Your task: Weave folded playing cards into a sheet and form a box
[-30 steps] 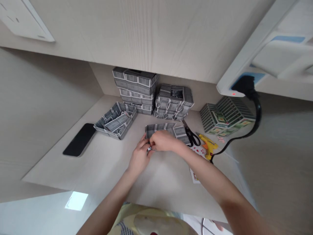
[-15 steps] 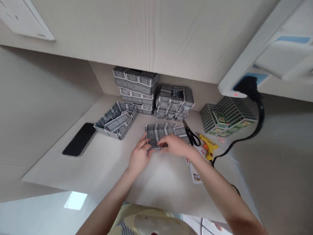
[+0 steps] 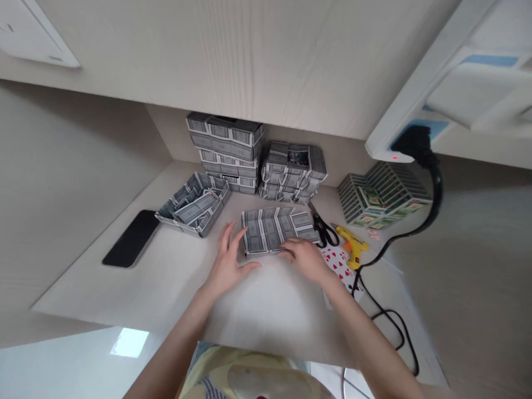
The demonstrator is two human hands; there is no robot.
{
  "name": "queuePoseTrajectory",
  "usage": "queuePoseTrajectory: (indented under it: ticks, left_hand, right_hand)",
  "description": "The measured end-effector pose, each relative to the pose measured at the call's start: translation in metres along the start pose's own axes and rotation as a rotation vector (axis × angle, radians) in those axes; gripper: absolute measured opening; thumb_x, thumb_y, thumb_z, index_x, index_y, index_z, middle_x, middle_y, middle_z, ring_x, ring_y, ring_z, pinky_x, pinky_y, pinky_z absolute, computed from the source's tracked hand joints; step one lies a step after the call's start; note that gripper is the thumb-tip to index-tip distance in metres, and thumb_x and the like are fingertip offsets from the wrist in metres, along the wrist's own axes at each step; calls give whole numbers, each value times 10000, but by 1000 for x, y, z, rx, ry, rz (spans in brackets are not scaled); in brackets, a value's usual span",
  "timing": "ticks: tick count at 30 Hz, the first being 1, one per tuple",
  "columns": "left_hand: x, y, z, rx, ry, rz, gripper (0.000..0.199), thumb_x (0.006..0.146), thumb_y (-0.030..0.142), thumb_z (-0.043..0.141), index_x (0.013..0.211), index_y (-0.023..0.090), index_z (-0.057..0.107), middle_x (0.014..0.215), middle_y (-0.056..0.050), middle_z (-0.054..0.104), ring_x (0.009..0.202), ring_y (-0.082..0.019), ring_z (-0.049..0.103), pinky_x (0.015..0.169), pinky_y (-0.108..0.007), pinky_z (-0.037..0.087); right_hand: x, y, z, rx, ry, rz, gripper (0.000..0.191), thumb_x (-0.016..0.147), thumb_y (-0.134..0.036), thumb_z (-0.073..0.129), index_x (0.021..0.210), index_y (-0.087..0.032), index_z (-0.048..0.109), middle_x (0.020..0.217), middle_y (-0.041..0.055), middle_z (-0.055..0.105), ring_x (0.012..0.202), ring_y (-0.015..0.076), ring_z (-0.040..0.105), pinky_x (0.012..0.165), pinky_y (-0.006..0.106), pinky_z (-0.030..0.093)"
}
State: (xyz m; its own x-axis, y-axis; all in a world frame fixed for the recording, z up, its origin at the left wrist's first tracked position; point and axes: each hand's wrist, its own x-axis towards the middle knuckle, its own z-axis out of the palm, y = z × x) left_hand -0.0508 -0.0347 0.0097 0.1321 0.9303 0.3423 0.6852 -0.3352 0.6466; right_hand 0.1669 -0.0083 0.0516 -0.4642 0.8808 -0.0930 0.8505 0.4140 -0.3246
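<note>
A panel of joined grey-patterned playing cards point(image 3: 266, 227) lies on the desk in front of me, its near edge slightly raised. My left hand point(image 3: 228, 265) is at its left front corner, fingers and thumb spread, with nothing in it. With bent fingers, my right hand point(image 3: 302, 257) grips the panel's near edge towards the right; its fingertips are partly hidden. Black-handled scissors point(image 3: 326, 231) lie just right of the panel. Beside them are a yellow glue gun point(image 3: 353, 246) and loose playing cards point(image 3: 338, 263) with red hearts, partly behind my right wrist.
An open card-covered box point(image 3: 208, 221) with loose cards inside stands left of the panel, near a black phone point(image 3: 131, 238). Stacked card boxes point(image 3: 224, 147) and card bundles point(image 3: 293, 172) line the back. A black cord point(image 3: 443, 205) hangs from the socket at right.
My left hand has let go of the panel's near edge and opened, moving left. My right hand has slid right along that edge. More hearts cards and cord now show at right.
</note>
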Motion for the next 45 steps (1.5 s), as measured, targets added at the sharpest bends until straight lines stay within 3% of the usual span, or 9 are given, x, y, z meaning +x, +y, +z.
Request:
queuePoseTrajectory:
  ticks: [4,8,16,21,29,34,38,41,45]
  left_hand:
    - [-5,-3,27,-189,1,-64,789,760,318,569,1368,211,77,1437,-172,111,1340,-266,101,1062,-491,190]
    - [-7,-4,44,-306,42,-108,723,815,250,474,1372,217,13,1450,-162,85,1347,-236,73,1077,-485,140]
    - [-7,-4,30,-368,21,-133,754,788,326,536,1368,206,69,1451,-146,121,1340,-229,123,1076,-440,186]
    - [-11,-4,27,-398,128,-202,695,833,347,468,1376,238,48,1468,-113,91,1341,-199,123,1074,-405,217]
    - [-9,-2,15,-179,80,-235,415,832,379,446,1214,218,421,1422,-97,256,1317,-217,220,1067,-428,221]
    - [-20,-3,-3,-135,55,-310,314,798,409,486,1045,221,531,1316,-89,406,1255,-232,341,1013,-407,315]
    - [-22,-7,-11,-87,33,-269,232,776,420,506,868,219,578,1322,-62,401,1253,-227,341,1015,-386,310]
    - [-19,-10,-14,-56,25,-242,222,770,420,511,812,216,587,1314,-58,415,1253,-223,341,1004,-372,326]
    - [-17,-10,-18,-35,13,-232,223,764,421,521,745,206,579,1286,-61,453,1216,-223,397,968,-359,374]
  right_hand:
    - [2,-4,15,-115,42,11,243,878,-309,411,916,-205,628,913,51,638,914,183,543,781,280,326]
    - [10,-8,23,-163,72,-5,262,887,-293,388,829,-185,619,878,61,641,881,182,545,753,283,311]
    - [2,-14,19,-92,100,-33,204,853,-302,457,967,-206,596,982,52,624,948,194,521,796,293,316]
    - [-11,-12,13,-135,96,140,219,820,-135,428,946,-198,595,964,66,612,932,213,517,777,300,344]
    - [-1,-25,43,-52,165,119,236,799,-42,383,877,-138,584,924,100,602,923,229,509,826,328,369]
    - [-11,-24,38,400,285,26,201,843,-276,459,991,-180,558,956,64,610,910,194,545,800,303,432]
    - [-28,10,22,389,452,434,284,822,-308,470,1058,-167,538,1028,105,598,899,213,573,777,322,451]
    - [-45,41,15,174,428,743,365,719,-236,579,1044,-69,563,1103,229,535,1045,351,495,863,453,376]
    - [-59,62,16,103,294,959,475,660,-267,625,1092,-85,545,1182,230,484,1021,345,518,794,418,418]
